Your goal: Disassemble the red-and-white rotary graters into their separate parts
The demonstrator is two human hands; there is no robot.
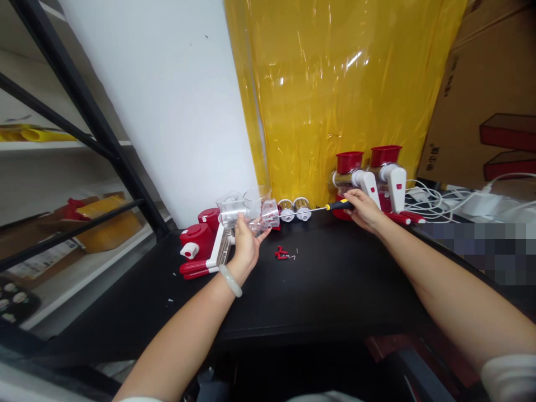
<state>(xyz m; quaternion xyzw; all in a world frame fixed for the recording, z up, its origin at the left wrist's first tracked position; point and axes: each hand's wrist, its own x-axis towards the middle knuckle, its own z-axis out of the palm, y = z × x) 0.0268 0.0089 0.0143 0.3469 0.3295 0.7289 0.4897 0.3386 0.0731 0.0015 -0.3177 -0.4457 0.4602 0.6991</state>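
Observation:
My left hand is wrapped around a clear plastic housing, which lies sideways above the black table. A bangle circles that wrist. In my right hand is a screwdriver with a yellow and black handle. Its long thin shaft points left, and the tip end reaches the open end of the clear housing; exact contact cannot be made out. Beneath, small red plastic parts and several tiny screws lie on the table. Two drum grater cylinders stand behind the shaft.
Red bases with white and red handles sit left of my left hand. Two assembled rotary graters stand at back right, near white cables. Behind are yellow wrapping and a cardboard box; a shelf frame rises left.

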